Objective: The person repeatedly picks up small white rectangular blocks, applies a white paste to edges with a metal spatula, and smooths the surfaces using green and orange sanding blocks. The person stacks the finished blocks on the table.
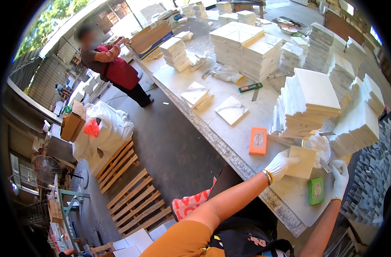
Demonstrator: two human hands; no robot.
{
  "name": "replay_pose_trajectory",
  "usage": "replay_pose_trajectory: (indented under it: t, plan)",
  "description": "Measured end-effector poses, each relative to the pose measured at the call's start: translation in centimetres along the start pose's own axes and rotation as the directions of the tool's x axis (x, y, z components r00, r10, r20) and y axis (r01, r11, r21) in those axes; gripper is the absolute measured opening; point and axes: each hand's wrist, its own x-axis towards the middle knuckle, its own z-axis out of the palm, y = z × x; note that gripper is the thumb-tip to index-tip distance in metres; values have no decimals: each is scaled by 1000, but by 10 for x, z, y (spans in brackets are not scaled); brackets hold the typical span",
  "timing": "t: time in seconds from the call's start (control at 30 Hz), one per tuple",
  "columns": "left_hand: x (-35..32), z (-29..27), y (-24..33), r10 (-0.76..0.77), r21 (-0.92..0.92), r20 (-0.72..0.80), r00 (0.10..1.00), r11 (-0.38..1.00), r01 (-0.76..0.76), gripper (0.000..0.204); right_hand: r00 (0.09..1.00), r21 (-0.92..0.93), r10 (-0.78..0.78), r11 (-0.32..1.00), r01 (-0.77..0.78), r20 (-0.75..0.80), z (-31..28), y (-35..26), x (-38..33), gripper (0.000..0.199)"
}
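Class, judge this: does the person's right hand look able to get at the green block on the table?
Probably yes. The right hand hovers just above the green block, with bare table between them and nothing across the way; the left hand holds a tile off to the side.

Bright daylight, perhaps overexposed; warped edges

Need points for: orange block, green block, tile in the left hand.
orange block (258, 140), head view, middle of its top face
green block (316, 190), head view, middle of its top face
tile (304, 162), head view, bare face right of the gloved left hand (280, 165)
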Motion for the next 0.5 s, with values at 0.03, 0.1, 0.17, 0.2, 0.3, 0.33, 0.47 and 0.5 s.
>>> replay_pose_trajectory:
  t: [0.03, 0.1, 0.17, 0.2, 0.3, 0.33, 0.47, 0.5]
  plan:
    - [0, -1, -1, -6, 6, -9, 1000, 1000, 6, 47, 1000, -32, -3, 999, 2, -3, -1, 2, 2, 19]
    - [0, -2, -3, -13, 15, -21, 1000, 1000, 13, 47, 1000, -70, -6, 998, 6, -1, 2, 0, 3, 17]
    - [1, -1, -4, -16, 15, -23, 1000, 1000, 16, 47, 1000, -90, -10, 996, 10, 5, 2, -4, 2, 16]
    - [0, 0, -2, -10, 21, -17, 1000, 1000, 10, 47, 1000, -62, -27, 998, 27, 7, 2, -6, 1, 16]
    - [-4, 3, -1, -26, 68, -43, 999, 997, 28, 46, 1000, 8, -4, 1000, 4, -15, -4, -10, -8, 18]
    - [-3, 4, 2, -47, 106, -76, 996, 993, 55, 45, 998, 29, 50, 998, -49, -41, -7, -14, -10, 19]
    - [-2, -3, -3, -4, 42, -9, 1000, 999, 5, 44, 998, -25, 40, 999, -41, -41, -6, -51, -31, 26]
    - [-8, 1, 4, -7, 57, -10, 1000, 998, 8, 43, 995, -49, 60, 997, -64, -74, 0, -65, -40, 31]
